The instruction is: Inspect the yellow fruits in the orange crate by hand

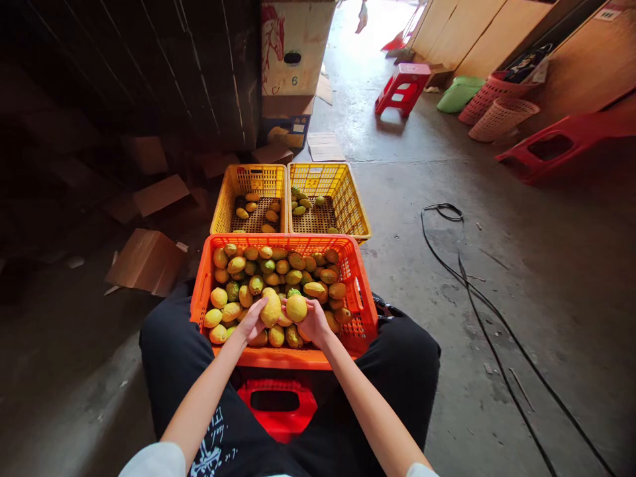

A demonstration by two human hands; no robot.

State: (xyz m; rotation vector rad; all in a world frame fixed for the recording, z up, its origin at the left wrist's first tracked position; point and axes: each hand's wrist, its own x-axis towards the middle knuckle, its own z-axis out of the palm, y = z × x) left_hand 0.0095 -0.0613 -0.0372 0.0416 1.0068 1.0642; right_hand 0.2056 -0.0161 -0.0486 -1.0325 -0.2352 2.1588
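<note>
My left hand (253, 322) is closed around a yellow lemon (271, 311), held above the front half of an orange plastic crate (368, 311). Close beside it, my right hand (315, 323) grips a second, rounder lemon (297, 308). Below both hands the crate holds many lemons (236, 265), ranging from yellow to green, some with brownish skin. The crate sits between my knees, and the hands cover part of the fruit.
Beyond the orange crate stand two yellow crates, the left one (216, 202) and the right one (358, 202), each with several lemons inside. Cardboard boxes (146, 260) lie at left. A red stool (403, 89), pink baskets (501, 119) and a black cable (489, 301) are at right.
</note>
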